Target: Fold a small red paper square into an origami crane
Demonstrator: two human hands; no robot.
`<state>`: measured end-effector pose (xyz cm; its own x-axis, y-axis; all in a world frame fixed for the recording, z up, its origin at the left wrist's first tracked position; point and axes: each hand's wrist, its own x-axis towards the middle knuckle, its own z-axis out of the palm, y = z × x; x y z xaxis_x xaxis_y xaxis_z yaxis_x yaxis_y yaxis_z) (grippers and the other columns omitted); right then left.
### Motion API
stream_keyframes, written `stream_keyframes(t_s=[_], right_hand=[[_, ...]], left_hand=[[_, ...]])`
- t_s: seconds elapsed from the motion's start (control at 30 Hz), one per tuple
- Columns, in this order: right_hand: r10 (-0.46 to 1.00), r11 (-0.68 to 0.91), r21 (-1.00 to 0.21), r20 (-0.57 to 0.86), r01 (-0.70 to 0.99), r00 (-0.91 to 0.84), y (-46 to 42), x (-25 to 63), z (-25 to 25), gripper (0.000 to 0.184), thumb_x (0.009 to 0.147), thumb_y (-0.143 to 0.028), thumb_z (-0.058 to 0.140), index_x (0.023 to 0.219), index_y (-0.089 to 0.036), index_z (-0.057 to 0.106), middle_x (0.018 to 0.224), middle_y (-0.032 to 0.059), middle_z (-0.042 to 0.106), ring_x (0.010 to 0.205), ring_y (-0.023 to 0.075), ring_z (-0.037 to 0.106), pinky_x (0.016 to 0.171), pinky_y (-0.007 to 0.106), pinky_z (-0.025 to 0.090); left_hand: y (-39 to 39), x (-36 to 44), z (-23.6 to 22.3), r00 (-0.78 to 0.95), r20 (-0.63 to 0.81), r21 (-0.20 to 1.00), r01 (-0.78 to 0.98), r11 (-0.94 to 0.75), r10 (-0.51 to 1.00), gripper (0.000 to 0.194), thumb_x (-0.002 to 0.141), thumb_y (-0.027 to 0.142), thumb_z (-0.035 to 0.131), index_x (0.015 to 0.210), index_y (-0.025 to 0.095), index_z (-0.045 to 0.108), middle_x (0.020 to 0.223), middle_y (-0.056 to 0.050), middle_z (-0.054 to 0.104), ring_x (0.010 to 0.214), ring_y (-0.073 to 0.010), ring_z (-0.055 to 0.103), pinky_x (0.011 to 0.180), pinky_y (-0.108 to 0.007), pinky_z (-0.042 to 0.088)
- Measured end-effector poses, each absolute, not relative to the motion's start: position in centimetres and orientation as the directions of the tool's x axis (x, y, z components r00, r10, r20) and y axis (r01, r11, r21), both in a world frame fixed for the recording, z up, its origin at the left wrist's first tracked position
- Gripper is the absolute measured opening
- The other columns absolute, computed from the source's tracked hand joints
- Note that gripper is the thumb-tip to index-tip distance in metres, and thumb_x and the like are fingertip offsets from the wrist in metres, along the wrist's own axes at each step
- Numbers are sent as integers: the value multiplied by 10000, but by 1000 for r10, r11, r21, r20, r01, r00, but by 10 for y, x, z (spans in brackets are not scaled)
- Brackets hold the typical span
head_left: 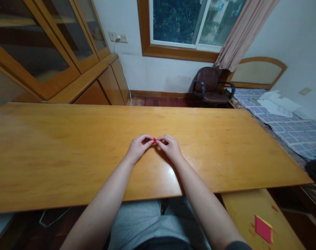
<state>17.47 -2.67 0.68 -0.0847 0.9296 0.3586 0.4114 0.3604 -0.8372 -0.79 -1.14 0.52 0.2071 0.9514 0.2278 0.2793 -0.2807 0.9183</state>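
Note:
Over the middle of the wooden table [77, 152], a small red piece [154, 141] is pinched between my two hands. It looks like folded paper, though it is too small to be sure. My left hand [139, 147] grips its left side between thumb and fingertips. From the right, my right hand [170, 146] holds the other side in the same kind of pinch. The fingertips nearly meet and hide most of the piece.
Lower right, a red and yellow stack that looks like paper [263, 229] lies on a lower wooden surface [241, 208]. Tiny pale scraps [191, 158] dot the table right of my hands. Beyond its far edge stands an office chair [208, 85]; a bed [285, 121] is at right.

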Motion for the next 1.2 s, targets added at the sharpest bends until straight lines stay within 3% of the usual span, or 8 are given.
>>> stream_keyframes(t_s=[0.27,0.53,1.2], right_hand=[[922,374,-827,380,420,-73,-27,175,5,84,833,-249,654,795,-201,712,772,24,682,676,145,598,661,256,466],[914,390,-804,398,448,-80,-28,176,5,73,833,-237,652,792,-199,699,767,17,667,670,138,586,662,249,454],[916,397,-824,386,405,-112,-26,177,7,109,867,-260,644,900,-221,740,850,36,697,732,157,611,715,273,490]], left_hand=[[-9,-8,2,226,205,932,252,-260,952,246,801,387,676,918,173,710,934,-74,733,856,-200,679,828,-336,543],[-10,-9,10,255,258,871,355,-339,932,201,828,376,652,888,204,738,913,-60,730,862,-202,672,833,-331,525],[-10,-10,5,233,229,901,315,-296,945,236,825,397,660,939,213,753,972,-59,743,920,-217,673,903,-348,514]])
